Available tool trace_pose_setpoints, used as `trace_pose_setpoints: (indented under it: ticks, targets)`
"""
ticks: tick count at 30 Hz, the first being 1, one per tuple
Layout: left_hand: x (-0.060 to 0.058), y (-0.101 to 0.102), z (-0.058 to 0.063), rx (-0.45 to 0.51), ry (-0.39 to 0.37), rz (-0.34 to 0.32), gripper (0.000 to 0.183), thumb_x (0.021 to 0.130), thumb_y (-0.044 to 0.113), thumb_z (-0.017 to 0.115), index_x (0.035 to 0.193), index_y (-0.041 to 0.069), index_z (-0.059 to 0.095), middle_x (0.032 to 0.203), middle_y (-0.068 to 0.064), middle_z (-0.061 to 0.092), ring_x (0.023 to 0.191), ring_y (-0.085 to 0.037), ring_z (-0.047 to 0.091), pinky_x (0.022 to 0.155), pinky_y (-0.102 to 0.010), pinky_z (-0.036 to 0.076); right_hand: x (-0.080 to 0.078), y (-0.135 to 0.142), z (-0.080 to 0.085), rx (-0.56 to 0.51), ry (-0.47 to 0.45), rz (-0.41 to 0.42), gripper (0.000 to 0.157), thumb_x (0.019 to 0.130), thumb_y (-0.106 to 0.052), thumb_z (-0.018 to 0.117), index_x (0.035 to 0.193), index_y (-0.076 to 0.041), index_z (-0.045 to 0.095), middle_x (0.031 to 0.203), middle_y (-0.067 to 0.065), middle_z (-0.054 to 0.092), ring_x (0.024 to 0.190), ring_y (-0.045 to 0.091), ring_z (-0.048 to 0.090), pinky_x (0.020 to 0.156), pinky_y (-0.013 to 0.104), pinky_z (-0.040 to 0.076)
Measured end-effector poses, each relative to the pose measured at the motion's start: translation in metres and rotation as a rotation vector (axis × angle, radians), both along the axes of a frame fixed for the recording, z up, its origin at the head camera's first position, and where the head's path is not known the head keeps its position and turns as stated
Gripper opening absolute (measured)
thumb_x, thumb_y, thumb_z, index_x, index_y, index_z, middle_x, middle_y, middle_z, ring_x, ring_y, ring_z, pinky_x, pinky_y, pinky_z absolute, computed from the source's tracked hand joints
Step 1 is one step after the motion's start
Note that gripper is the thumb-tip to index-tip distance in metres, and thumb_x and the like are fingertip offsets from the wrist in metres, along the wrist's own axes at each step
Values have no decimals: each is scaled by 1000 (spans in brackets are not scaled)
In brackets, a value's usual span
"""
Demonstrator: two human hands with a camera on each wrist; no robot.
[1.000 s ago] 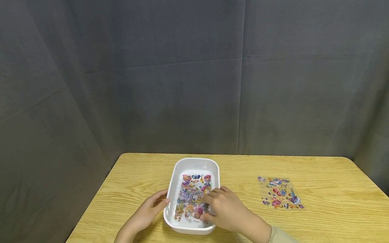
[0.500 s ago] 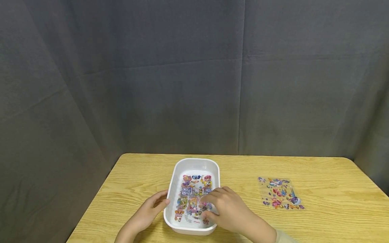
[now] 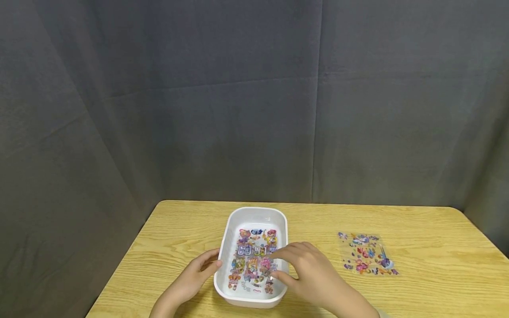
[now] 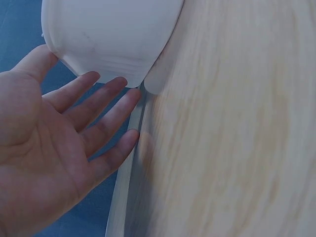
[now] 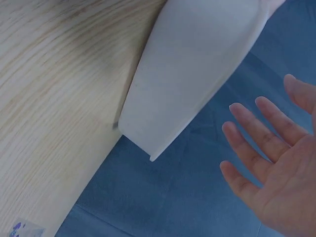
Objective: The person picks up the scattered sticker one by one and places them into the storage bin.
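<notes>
A white rectangular tray (image 3: 234, 297) with rounded corners stands on the table. Clear sticker sheets (image 3: 252, 265) printed with colourful cartoon figures and lettering lie inside on its floor, overlapping. My left hand (image 3: 193, 277) touches the tray's left side: the thumb tip is at the rim, and the straight fingertips rest against the outer wall, as the left wrist view shows. Over the tray's right rim hovers my right hand (image 3: 310, 276), fingers spread and relaxed with nothing between them. In the right wrist view this hand (image 5: 276, 158) appears apart from the tray wall (image 5: 187, 64).
Another clear sticker sheet (image 3: 366, 254) with colourful cartoon figures lies flat on the wooden table (image 3: 445, 247), right of the tray. Grey cloth (image 3: 238, 110) hangs behind the table and at both sides.
My right hand has lifted and drawn back to the right from the sheets, letting them lie flat in the tray. The left hand stays at the tray's side.
</notes>
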State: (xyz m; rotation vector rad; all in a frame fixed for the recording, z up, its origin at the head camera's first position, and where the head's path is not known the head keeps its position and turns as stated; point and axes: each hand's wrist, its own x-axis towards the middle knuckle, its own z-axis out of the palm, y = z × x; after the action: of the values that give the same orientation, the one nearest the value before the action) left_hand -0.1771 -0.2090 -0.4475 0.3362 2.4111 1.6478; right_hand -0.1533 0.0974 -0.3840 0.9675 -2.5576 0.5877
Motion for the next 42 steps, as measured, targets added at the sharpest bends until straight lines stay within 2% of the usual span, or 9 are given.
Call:
trace_pose_setpoints:
  ticks: [4,11,23,33,42]
  targets:
    - [1,-1,-1,-4,6,4,56,103,31,54,144,-6,44,134,-22,56,125,-42,50,106,-60,38,2,7,1,-10,16,-34,29,87,-35,77,111,-19,73,109,-8,70,105,15,63,95,42,50]
    - [1,-1,-1,-2,10,4,55,103,31,54,143,-6,45,133,-20,57,124,-41,52,105,-60,39,4,18,3,-32,-15,-91,30,85,-35,79,110,-19,73,110,-8,70,107,15,63,95,43,51]
    - [1,-3,-2,-4,18,12,56,103,32,55,143,-6,44,133,-22,57,124,-43,51,104,-60,40,2,37,2,-62,-23,-132,29,84,-30,81,110,-20,73,110,-8,71,105,17,65,89,46,54]
    - [2,-4,-1,0,27,14,56,103,32,55,143,-6,45,133,-22,57,124,-43,51,105,-59,39,1,56,0,-72,-6,-169,28,84,-26,81,110,-23,73,111,-10,70,105,16,66,87,42,56]
    - [1,-2,0,7,14,-12,56,104,31,53,144,-6,43,133,-20,58,123,-40,52,105,-59,40,5,77,-3,-103,-26,-208,27,88,-28,78,113,-22,72,114,-10,69,108,19,66,88,45,55]
